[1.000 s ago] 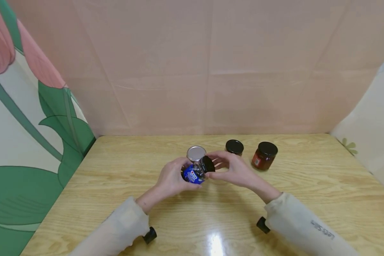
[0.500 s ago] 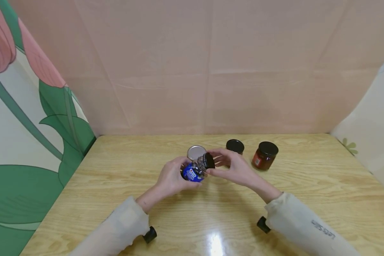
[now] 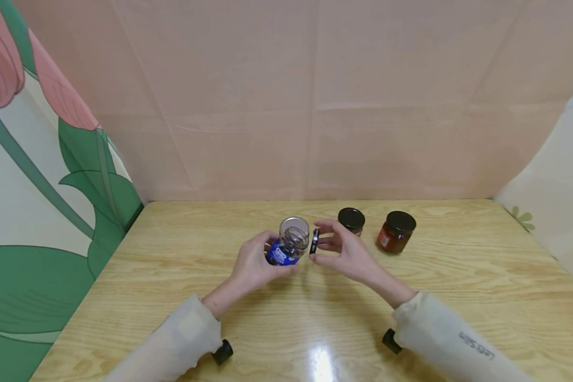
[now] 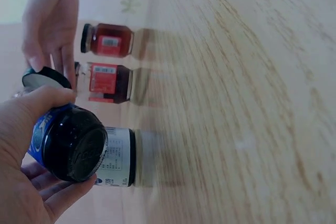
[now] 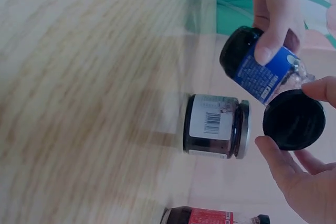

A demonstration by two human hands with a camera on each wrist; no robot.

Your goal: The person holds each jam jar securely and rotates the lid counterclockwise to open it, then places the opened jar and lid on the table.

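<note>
My left hand [image 3: 257, 261] grips a glass jar [image 3: 283, 253] with a blue label and dark contents, tilted to the right, its mouth uncovered. Thumb and fingers of my right hand [image 3: 346, 251] pinch a black lid [image 3: 314, 241] by its edge, on edge just right of the jar's mouth. In the right wrist view the round top of the lid [image 5: 294, 119] faces the camera. From the left wrist the jar's dark base [image 4: 79, 148] shows. Behind the held jar stands a jar with a silver lid [image 3: 294, 226] and a white label, partly hidden in the head view.
Two more jars stand upright to the right: a black-lidded one [image 3: 351, 218] partly behind my right hand, and a red jar with a black lid [image 3: 395, 233] farther right. The wooden table [image 3: 172, 239] ends at a pink cloth [image 3: 310, 132] hanging behind.
The black lid has come off the blue-labelled jar and now stands apart to its right in my right hand. The jar has shifted slightly left, its open mouth showing.
</note>
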